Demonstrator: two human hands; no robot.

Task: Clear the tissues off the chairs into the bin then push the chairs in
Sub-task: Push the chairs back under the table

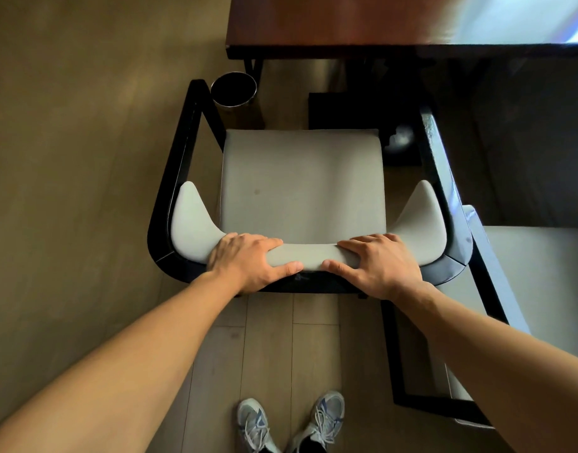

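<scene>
A black-framed chair with a grey cushioned seat (300,184) stands in front of me, facing a dark wooden table (330,24). No tissue shows on its seat. My left hand (248,261) and my right hand (377,264) both grip the padded top of the chair's backrest, thumbs toward me. A round black bin (233,89) with a metal rim stands on the floor by the table's left leg, just beyond the chair's left arm. The inside of the bin is too dark to see.
A second chair with a grey seat (549,289) stands close on the right, its black frame almost against the first chair. A dark object lies in shadow under the table (400,138). A wall runs along the left. My shoes (291,423) stand on the wood floor.
</scene>
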